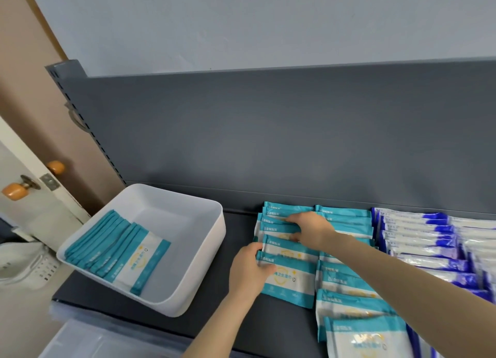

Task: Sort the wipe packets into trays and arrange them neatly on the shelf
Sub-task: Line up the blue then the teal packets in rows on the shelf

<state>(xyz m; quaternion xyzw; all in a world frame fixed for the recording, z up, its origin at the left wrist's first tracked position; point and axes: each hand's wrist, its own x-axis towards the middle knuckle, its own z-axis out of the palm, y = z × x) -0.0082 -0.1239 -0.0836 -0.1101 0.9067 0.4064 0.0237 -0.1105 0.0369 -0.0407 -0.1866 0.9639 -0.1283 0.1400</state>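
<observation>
Teal wipe packets [291, 277] lie in two rows on the dark shelf [139, 301], in the lower middle of the frame. They overlap, each one partly on the next, from the gray back panel [268, 129] down toward the bottom edge.

The left hand [248, 271] comes up from the bottom of the frame and grips the left side of the near packets in the left row. Its thumb lies on top of the front packet and its fingers curl round the edge. The right hand [308, 227] reaches in from the lower right, across the right row, and holds the far packets in that same left row. Its fingers curl over the top ones and its thumb presses in lower down (so a small bunch sits pinched between them).

In the middle left of the frame, a white tray [188, 301] sits on the shelf, turned at an angle and well apart from the rows. A bunch of packets in the tray [118, 253], teal too, leans in a line along its left side, with the front one showing its white middle.

At the right edge of the frame, blue and white packets [418, 239] lie in rows just beside the teal ones. At the left edge is a door with orange knobs [56, 167]. A clear plastic bin [94, 341] shows in the bottom left corner, below the shelf.
</observation>
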